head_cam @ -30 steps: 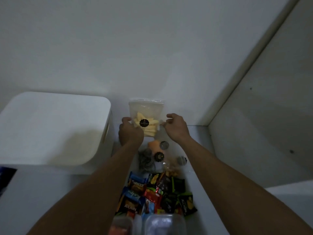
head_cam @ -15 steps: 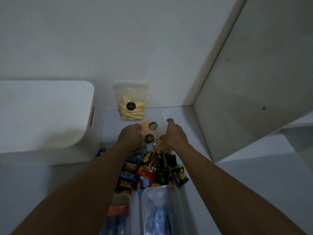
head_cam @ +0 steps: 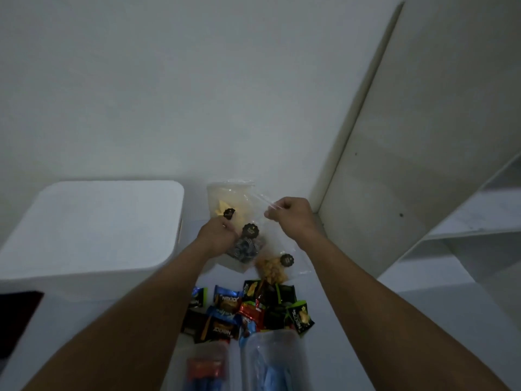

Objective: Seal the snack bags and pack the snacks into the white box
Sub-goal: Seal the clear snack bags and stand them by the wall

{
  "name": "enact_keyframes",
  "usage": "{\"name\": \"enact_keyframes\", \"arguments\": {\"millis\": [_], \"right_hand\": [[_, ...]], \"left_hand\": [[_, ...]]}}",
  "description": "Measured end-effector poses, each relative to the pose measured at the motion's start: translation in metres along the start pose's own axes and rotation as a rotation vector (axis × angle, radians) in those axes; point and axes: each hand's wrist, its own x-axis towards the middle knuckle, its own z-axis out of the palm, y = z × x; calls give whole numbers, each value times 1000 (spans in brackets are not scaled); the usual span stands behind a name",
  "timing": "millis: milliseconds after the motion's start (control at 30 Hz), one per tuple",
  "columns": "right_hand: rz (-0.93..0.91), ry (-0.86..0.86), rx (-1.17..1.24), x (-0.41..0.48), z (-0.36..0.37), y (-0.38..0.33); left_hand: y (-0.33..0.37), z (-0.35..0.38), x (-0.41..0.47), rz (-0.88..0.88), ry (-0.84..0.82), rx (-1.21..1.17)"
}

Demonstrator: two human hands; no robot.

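A clear bag of dark cookies with a black sticker hangs lifted between my hands. My left hand grips its left side, and my right hand pinches its top edge at the right. Behind it, a clear bag of yellow chips stands upright against the back wall. On the shelf below my right hand lies a third clear bag of golden snacks. The white box sits at the left with its lid on.
A pile of small wrapped snack packets lies nearer to me. Two clear plastic containers stand at the bottom edge. A white side panel rises on the right. At the left edge there is a dark object.
Both hands let go of the yellow chips bag, leaving it standing against the wall. They dropped to the bags below and lifted the dark cookie bag.
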Motion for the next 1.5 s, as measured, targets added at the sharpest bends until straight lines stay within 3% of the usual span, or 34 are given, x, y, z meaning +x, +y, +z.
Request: {"name": "enact_keyframes", "arguments": {"millis": [400,733,867,1033,1300,1500], "right_hand": [[-290,-99,116,-47,-52,-140],[-452,-108,72,-70,-82,-201],[-496,-121,36,-76,-85,-215],[-466,-136,201,-80,-82,-224],[-541,-76,195,-86,-85,-233],[-529,-106,162,-87,-87,-234]], "left_hand": [[128,-107,-76,270,134,-400],[180,-146,-114,390,87,-657],[189,-153,-120,429,135,-671],[196,-164,-122,473,287,-688],[198,-172,-130,457,210,-774],[204,-175,-130,503,280,-704]]}}
